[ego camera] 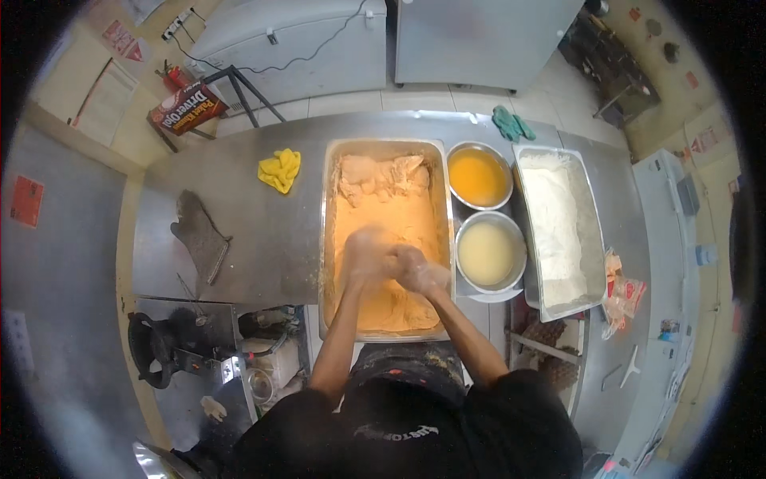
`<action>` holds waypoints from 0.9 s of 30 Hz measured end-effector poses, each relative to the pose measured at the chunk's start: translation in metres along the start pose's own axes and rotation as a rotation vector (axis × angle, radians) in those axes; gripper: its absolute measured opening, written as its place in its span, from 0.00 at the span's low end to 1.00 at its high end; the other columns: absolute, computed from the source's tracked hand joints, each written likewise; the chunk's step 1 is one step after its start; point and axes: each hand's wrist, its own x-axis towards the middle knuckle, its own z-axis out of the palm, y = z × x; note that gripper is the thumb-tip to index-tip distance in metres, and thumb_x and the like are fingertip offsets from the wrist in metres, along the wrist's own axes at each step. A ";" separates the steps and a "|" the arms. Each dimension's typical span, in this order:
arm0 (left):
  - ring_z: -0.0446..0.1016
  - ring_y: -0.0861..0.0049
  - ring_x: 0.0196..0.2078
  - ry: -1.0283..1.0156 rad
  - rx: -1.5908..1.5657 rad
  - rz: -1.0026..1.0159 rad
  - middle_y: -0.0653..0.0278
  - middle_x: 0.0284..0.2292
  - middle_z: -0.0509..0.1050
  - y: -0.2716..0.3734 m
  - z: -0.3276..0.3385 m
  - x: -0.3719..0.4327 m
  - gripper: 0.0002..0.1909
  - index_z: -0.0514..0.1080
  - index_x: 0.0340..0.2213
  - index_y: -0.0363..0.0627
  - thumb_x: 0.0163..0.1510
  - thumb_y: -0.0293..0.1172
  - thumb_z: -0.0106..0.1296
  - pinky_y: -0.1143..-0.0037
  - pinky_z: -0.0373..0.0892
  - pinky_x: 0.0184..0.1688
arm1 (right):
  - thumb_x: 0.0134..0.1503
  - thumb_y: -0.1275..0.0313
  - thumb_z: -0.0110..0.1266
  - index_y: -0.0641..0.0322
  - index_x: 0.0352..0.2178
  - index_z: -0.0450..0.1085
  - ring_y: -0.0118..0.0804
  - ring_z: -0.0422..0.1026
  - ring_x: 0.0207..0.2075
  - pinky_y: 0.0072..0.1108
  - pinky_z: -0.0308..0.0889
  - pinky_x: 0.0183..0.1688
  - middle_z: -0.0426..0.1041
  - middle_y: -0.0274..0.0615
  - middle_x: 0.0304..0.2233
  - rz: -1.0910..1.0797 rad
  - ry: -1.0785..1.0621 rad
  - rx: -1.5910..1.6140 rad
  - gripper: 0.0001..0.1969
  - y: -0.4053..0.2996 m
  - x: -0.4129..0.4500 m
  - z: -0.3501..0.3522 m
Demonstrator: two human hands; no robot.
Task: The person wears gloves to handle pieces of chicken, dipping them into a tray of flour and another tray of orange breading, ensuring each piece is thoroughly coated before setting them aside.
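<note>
Both hands are over a deep steel tray (328, 239) of orange seasoned flour (407, 218). My left hand (366, 254) is smeared by motion, so its fingers cannot be made out. Close against it, my right hand (416, 269) has its fingers curled, dusted with flour. Whether anything is between the hands is hidden by blur. Flour-coated pieces of raw meat (383, 176), probably chicken, lie heaped at the tray's far end. More floury lumps (419, 314) show at the near end.
Right of the tray stand a steel bowl of orange liquid (477, 178), a bowl of pale liquid (486, 252) and a pan of white flour (553, 227). Green gloves (511, 124) lie behind them. On the left are a yellow cloth (279, 171) and a dark oven mitt (200, 236).
</note>
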 end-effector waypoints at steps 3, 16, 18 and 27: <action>0.76 0.66 0.33 0.048 0.089 0.221 0.56 0.31 0.77 0.057 -0.004 0.076 0.13 0.74 0.35 0.42 0.48 0.34 0.56 0.70 0.72 0.34 | 0.60 0.67 0.46 0.64 0.34 0.68 0.34 0.71 0.30 0.25 0.69 0.34 0.70 0.41 0.28 -0.127 0.204 0.272 0.10 0.057 0.041 -0.005; 0.74 0.55 0.44 -0.429 0.399 -0.251 0.48 0.42 0.73 -0.057 -0.002 0.038 0.26 0.69 0.49 0.43 0.50 0.42 0.56 0.61 0.69 0.46 | 0.54 0.75 0.46 0.57 0.36 0.72 0.34 0.74 0.29 0.21 0.70 0.30 0.74 0.40 0.30 -0.220 0.046 -0.670 0.09 0.100 0.080 -0.001; 0.75 0.56 0.43 -0.222 0.541 -0.132 0.48 0.44 0.74 -0.004 0.010 -0.019 0.40 0.63 0.55 0.41 0.45 0.49 0.61 0.64 0.70 0.46 | 0.54 0.74 0.47 0.57 0.39 0.72 0.34 0.74 0.31 0.23 0.70 0.28 0.74 0.40 0.32 -0.138 0.005 -0.799 0.11 0.134 0.051 0.047; 0.77 0.55 0.35 -0.238 0.096 -0.341 0.47 0.38 0.75 -0.063 0.027 -0.069 0.43 0.60 0.57 0.48 0.43 0.51 0.62 0.63 0.72 0.38 | 0.52 0.75 0.49 0.62 0.46 0.70 0.33 0.71 0.32 0.35 0.68 0.23 0.73 0.38 0.38 0.010 0.013 -1.078 0.18 0.151 0.099 0.084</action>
